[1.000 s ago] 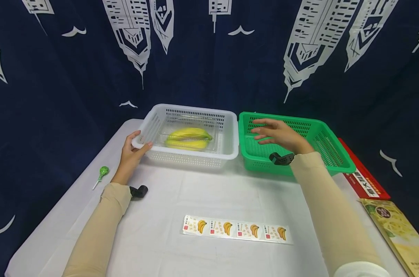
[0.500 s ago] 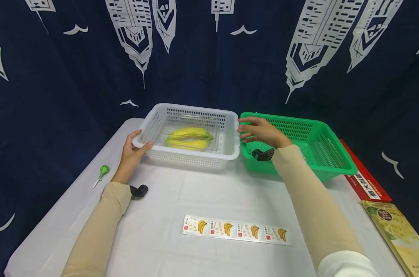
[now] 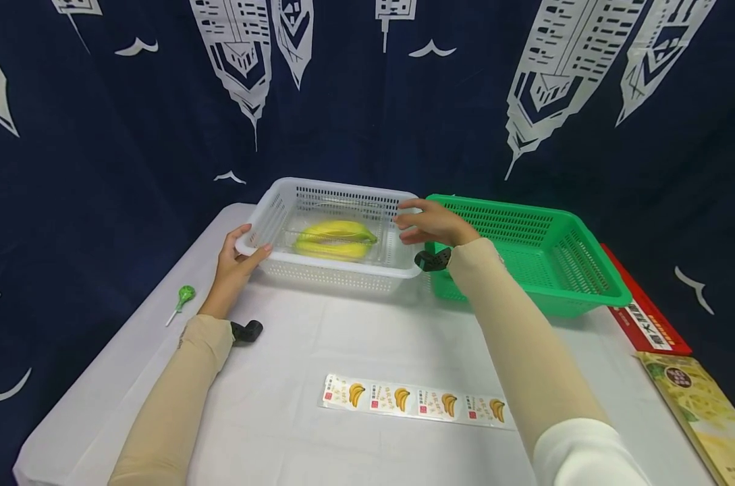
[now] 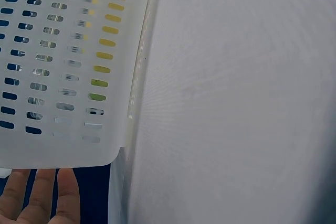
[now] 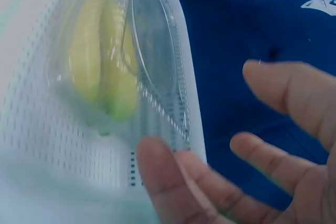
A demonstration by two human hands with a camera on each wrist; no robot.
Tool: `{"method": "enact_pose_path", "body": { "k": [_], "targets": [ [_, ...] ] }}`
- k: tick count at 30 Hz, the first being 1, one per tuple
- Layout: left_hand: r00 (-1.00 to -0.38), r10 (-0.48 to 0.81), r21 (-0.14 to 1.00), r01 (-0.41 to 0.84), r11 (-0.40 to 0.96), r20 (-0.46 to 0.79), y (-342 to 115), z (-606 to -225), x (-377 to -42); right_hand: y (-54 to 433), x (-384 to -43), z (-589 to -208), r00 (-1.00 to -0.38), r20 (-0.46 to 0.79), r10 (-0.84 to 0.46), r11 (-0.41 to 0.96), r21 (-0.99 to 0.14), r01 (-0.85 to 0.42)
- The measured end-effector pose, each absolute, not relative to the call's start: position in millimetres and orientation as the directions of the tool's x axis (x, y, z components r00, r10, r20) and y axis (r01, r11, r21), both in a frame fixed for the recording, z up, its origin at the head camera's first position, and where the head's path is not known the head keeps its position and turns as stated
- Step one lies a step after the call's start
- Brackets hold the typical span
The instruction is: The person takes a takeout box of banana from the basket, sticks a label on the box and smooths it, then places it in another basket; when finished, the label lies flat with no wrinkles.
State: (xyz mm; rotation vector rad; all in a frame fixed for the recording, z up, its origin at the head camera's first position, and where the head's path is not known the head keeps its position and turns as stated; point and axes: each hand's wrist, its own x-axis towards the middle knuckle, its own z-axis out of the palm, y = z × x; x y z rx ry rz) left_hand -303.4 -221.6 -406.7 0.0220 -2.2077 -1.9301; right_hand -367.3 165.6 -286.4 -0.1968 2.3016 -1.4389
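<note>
A white plastic basket (image 3: 337, 266) stands at the back of the table. Inside it, a clear plastic box (image 3: 376, 233) contains yellow bananas (image 3: 333, 241). My left hand (image 3: 229, 273) holds the basket's left end, its thumb on the front rim corner; in the left wrist view, fingers (image 4: 39, 198) show past the basket wall. My right hand (image 3: 432, 224) hovers over the basket's right rim, fingers spread and relaxed, holding nothing. In the right wrist view, its fingers (image 5: 163, 174) appear near the box, apparently without gripping it.
A green basket (image 3: 561, 270) stands right of the white one, partly behind the right wrist. A strip of banana stickers (image 3: 416, 401) lies in front. A green lollipop (image 3: 185, 295) lies at left. A red packet (image 3: 649, 320) and a yellow packet (image 3: 704, 412) lie along the right edge.
My right hand has moved left, from above the green basket to the white basket's right rim. The left hand has stayed on the white basket's left end.
</note>
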Motion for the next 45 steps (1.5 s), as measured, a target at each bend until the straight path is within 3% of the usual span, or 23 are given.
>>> {"method": "enact_pose_path", "body": {
  "k": [20, 31, 45],
  "targets": [
    [-0.976, -0.148, 0.982, 0.145, 0.123, 0.163, -220.3, -407.0, -304.1, 123.7, -390.8, -302.2, -0.866, -0.414, -0.279, 0.585, -0.789, 0.189],
    [-0.977, -0.153, 0.984, 0.132, 0.116, 0.149, -220.7, -407.0, -305.3, 114.9, -397.6, -309.5, -0.836, -0.460, -0.299, 0.579, -0.784, 0.224],
    [-0.975, -0.155, 0.984, 0.141, 0.107, 0.157, -219.4, -406.8, -304.6, 111.9, -397.1, -311.3, -0.862, -0.437, -0.257, 0.574, -0.787, 0.228]
  ]
}}
